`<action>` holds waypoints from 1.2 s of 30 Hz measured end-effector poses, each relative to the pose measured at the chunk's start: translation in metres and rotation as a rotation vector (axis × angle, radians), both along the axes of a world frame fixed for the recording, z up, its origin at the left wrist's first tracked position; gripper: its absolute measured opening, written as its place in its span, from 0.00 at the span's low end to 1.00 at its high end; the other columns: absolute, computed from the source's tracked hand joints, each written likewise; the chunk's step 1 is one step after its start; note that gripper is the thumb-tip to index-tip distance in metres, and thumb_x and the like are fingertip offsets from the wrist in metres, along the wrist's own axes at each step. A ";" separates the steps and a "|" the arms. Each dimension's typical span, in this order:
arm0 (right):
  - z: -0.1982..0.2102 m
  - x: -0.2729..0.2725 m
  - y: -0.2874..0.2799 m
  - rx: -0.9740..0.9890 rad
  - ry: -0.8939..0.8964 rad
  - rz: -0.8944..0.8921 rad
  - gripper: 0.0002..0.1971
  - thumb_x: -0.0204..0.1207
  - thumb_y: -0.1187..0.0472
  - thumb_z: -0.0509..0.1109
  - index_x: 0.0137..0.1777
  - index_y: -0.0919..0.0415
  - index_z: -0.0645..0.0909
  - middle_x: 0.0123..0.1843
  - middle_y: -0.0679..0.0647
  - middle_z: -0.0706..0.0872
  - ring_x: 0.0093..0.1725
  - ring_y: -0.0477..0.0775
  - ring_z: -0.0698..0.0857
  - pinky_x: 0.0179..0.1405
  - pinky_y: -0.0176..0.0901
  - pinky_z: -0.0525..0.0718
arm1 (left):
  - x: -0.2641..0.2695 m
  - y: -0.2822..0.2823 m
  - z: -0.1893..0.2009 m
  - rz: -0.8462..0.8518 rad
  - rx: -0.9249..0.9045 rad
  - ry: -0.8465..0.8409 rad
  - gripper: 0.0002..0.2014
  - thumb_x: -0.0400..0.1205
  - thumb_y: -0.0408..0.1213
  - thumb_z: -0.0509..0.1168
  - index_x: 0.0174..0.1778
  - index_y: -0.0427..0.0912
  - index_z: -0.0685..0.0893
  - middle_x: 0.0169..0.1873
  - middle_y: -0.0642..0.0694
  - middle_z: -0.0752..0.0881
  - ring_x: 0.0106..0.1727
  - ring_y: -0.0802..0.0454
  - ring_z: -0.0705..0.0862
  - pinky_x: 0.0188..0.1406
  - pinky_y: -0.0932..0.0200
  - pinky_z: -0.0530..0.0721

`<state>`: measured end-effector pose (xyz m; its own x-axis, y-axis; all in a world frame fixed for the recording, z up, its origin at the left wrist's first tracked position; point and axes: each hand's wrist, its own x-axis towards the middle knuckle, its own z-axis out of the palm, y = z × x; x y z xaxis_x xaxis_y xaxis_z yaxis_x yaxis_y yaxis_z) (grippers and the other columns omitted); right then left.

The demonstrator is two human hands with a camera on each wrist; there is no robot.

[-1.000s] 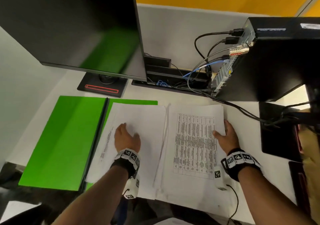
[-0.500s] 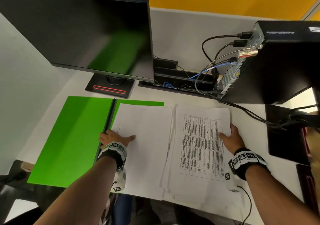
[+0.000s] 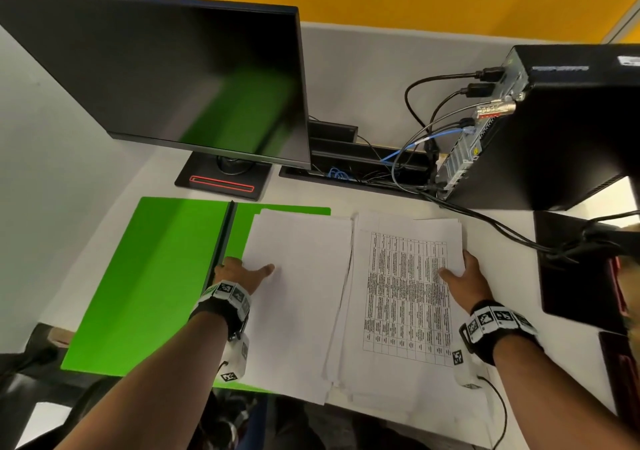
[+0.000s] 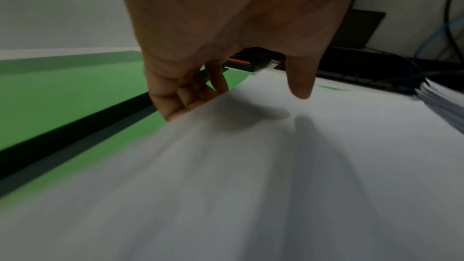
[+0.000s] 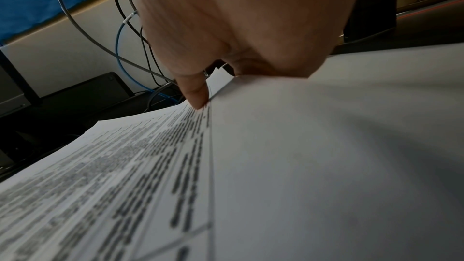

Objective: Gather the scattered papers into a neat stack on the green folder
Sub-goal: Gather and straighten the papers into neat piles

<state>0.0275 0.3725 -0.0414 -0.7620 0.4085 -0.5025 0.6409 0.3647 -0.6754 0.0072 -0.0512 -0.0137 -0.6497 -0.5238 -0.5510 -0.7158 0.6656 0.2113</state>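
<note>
The green folder (image 3: 149,276) lies open on the white desk, and a pile of blank papers (image 3: 301,297) covers most of its right half. A second pile, its top sheet a printed table (image 3: 405,294), lies beside it on the right and slightly overlaps it. My left hand (image 3: 249,271) grips the blank pile's left edge. The left wrist view shows its fingers (image 4: 185,102) curled under the papers (image 4: 276,166) and the thumb above. My right hand (image 3: 457,271) holds the printed pile's right edge, with the thumb (image 5: 195,94) on the top sheet (image 5: 150,166) and the fingers hidden under it.
A black monitor (image 3: 156,75) on its stand (image 3: 225,179) is behind the folder. A black computer tower (image 3: 561,131) with trailing cables (image 3: 433,138) stands at the back right. A black flat object (image 3: 581,269) lies at the right edge. Both piles overhang the desk's front edge.
My left hand slid from the top of the blank pile to its left edge and curled its fingers under. The right hand stayed at the printed pile's right edge.
</note>
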 end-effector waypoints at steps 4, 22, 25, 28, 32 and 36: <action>0.003 0.000 -0.002 0.000 -0.003 0.003 0.32 0.78 0.60 0.70 0.80 0.56 0.62 0.70 0.59 0.81 0.65 0.64 0.82 0.65 0.52 0.78 | -0.003 0.001 0.001 0.025 0.115 0.009 0.44 0.67 0.63 0.72 0.73 0.37 0.71 0.67 0.38 0.80 0.65 0.38 0.80 0.61 0.49 0.80; 0.009 0.001 -0.008 0.013 -0.016 -0.017 0.32 0.79 0.61 0.68 0.81 0.56 0.61 0.70 0.60 0.81 0.65 0.65 0.81 0.63 0.51 0.78 | 0.005 0.025 -0.001 -0.019 -0.169 -0.133 0.49 0.67 0.64 0.73 0.73 0.34 0.65 0.71 0.33 0.69 0.73 0.37 0.71 0.71 0.47 0.72; 0.010 0.001 -0.008 0.012 -0.012 -0.017 0.31 0.79 0.60 0.68 0.80 0.55 0.61 0.71 0.59 0.80 0.66 0.65 0.81 0.64 0.51 0.78 | 0.003 0.024 -0.005 0.063 -0.008 -0.038 0.43 0.66 0.49 0.80 0.69 0.33 0.66 0.67 0.33 0.75 0.67 0.35 0.77 0.62 0.45 0.79; 0.009 0.001 -0.007 0.004 -0.015 -0.011 0.31 0.79 0.60 0.69 0.80 0.55 0.61 0.71 0.59 0.80 0.66 0.64 0.81 0.65 0.52 0.78 | 0.003 0.023 -0.003 0.087 0.027 0.013 0.41 0.66 0.49 0.80 0.68 0.35 0.68 0.64 0.35 0.78 0.65 0.35 0.79 0.62 0.45 0.80; 0.010 0.001 -0.008 -0.001 -0.012 -0.010 0.31 0.79 0.60 0.69 0.80 0.54 0.61 0.71 0.59 0.80 0.66 0.65 0.81 0.64 0.52 0.78 | 0.005 0.033 0.004 -0.013 -0.154 -0.099 0.47 0.66 0.61 0.74 0.72 0.34 0.66 0.70 0.35 0.70 0.72 0.38 0.71 0.70 0.46 0.72; 0.008 0.002 -0.007 -0.012 -0.007 -0.008 0.31 0.79 0.61 0.68 0.80 0.55 0.61 0.71 0.58 0.80 0.66 0.64 0.81 0.65 0.52 0.78 | 0.005 0.035 0.000 0.013 -0.134 -0.117 0.49 0.65 0.60 0.76 0.73 0.33 0.64 0.70 0.34 0.68 0.71 0.37 0.72 0.67 0.45 0.75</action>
